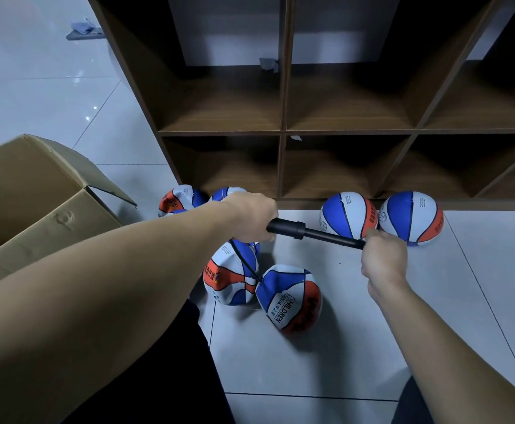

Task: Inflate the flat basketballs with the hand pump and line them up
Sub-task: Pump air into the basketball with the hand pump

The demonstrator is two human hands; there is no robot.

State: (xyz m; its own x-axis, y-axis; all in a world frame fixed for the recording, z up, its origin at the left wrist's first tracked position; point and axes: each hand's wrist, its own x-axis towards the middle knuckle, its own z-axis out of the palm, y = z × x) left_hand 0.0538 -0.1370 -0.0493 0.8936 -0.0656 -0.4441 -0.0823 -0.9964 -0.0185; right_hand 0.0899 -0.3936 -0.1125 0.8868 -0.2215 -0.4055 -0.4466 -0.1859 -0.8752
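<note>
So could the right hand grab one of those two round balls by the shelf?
Probably yes, but not right now. The right hand grips the pump's handle, so it must let go first. The nearer round ball sits just beyond it on bare floor, nothing between.

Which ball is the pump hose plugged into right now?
The creased ball printed HILDREN, nearest the person; the hose ends at its top left edge.

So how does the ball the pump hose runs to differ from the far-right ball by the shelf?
The ball on the hose looks dented and creased, partly flat; the far-right ball is round and full. The hose ball lies out on the tile near the person; the far-right ball sits against the shelf base, beside another round ball. Both share blue, white and orange panels.
</note>
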